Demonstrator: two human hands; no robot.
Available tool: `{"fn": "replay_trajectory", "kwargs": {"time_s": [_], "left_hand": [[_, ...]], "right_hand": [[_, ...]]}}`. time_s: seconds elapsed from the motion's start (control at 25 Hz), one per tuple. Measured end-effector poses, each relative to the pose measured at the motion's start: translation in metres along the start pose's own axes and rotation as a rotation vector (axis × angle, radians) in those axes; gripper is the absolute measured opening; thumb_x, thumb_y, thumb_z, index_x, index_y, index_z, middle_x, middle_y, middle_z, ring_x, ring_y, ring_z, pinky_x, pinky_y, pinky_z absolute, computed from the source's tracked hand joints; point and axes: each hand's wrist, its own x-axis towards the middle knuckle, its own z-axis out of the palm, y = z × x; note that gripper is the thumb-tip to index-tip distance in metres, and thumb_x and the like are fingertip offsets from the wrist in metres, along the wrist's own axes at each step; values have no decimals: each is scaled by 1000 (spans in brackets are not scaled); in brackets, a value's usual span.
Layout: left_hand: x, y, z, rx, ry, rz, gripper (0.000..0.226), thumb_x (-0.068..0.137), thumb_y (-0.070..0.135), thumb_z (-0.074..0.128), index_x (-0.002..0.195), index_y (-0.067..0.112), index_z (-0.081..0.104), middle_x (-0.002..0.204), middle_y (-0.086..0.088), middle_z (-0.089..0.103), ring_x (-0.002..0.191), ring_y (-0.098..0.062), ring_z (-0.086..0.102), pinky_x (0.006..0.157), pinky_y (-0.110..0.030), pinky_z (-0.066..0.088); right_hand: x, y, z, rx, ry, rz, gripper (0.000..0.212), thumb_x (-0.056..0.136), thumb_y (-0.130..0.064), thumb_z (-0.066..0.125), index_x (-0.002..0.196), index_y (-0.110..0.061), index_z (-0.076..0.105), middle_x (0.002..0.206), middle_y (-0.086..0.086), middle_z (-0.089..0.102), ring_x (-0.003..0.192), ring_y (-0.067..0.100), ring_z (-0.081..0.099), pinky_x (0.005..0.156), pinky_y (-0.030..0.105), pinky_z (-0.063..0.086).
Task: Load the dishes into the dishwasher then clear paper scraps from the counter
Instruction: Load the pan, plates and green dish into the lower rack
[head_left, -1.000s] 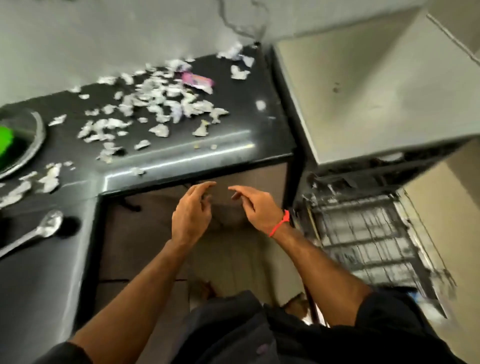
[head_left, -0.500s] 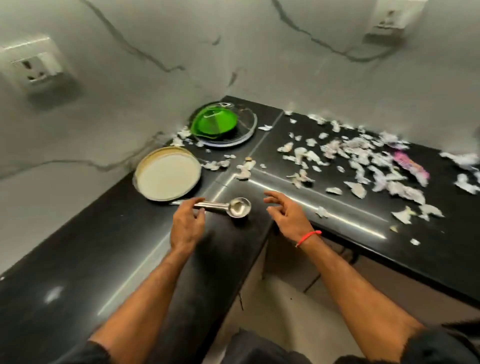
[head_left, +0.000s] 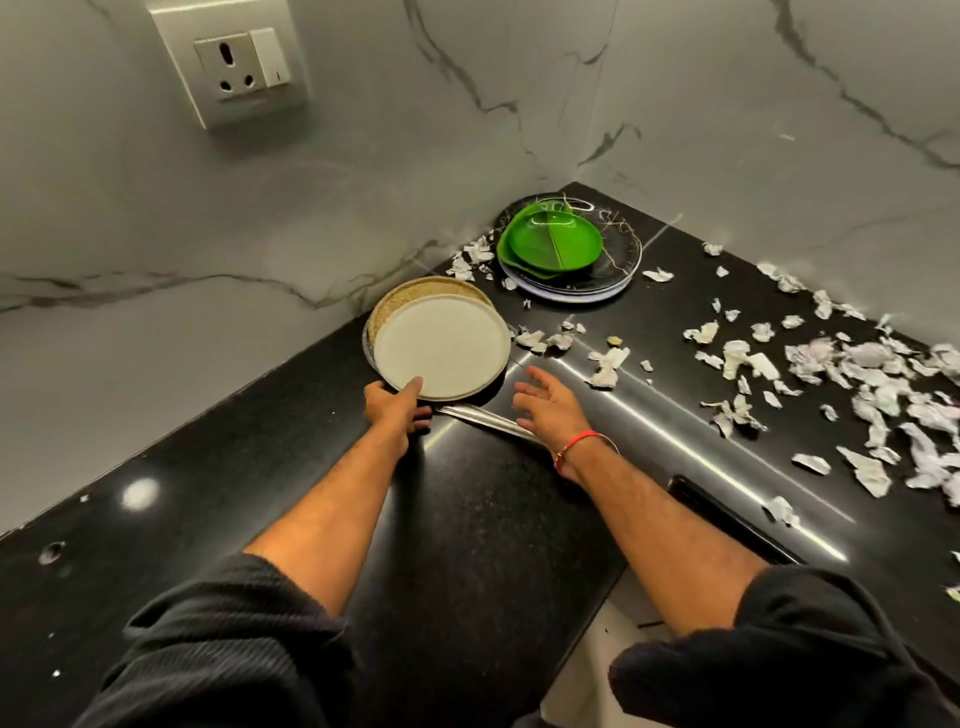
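A cream plate sits shifted toward me on a speckled beige plate near the wall. My left hand grips its near rim, thumb on top and fingers underneath. My right hand hovers open just right of it, fingers spread, holding nothing. A steel spoon lies on the black counter between my hands, its bowl hidden under my right wrist. In the corner, green plates rest on a dark glass plate. Torn paper scraps litter the counter's right side.
Marble walls enclose the counter's corner, with a wall socket at upper left. More scraps lie between the two plate stacks. The counter's front edge drops to the floor between my arms. The dishwasher is out of view.
The view swung from the open dishwasher to the counter corner. My left hand left the spoon's handle and took hold of the cream plate's rim. My right hand moved over the spoon.
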Motion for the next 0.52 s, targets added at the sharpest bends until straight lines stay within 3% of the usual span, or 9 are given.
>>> {"fn": "replay_trajectory", "kwargs": {"time_s": [0.12,0.24,0.32,0.36,0.52], "left_hand": [[-1,8,7,-129,2,25,38,96,10,57,131,12,43,112,-17,65,61,-22,68,48,-35,59],[-22,20,3,-267,21,56,22,91,7,49,111,10,57,99,-10,63,73,-27,66,51,-37,59],[-38,23,0,-208,0,29,13,85,11,51,92,12,63,95,-10,63,82,-28,63,55,-35,57],[-45,23,0,-136,-40,14,11,83,13,52,87,13,62,93,-12,63,83,-29,62,60,-36,56],[-75,20,25,105,-198,39,11,84,20,50,89,14,58,88,-12,58,77,-27,57,58,-30,46]], "right_hand": [[6,6,7,50,12,14,59,93,-4,57,147,-18,38,132,10,56,108,18,57,84,31,51],[6,12,-1,299,-3,76,65,93,-24,64,148,-28,30,131,3,54,114,29,59,93,45,54],[5,11,-14,455,19,99,61,87,-37,70,139,-33,38,133,3,57,113,32,63,86,51,57],[3,10,-21,462,63,79,63,84,-39,72,138,-28,42,131,6,60,109,29,65,80,48,58],[-22,17,-69,341,270,-60,36,91,-9,60,124,-24,58,116,8,67,99,27,67,74,37,58]]}}
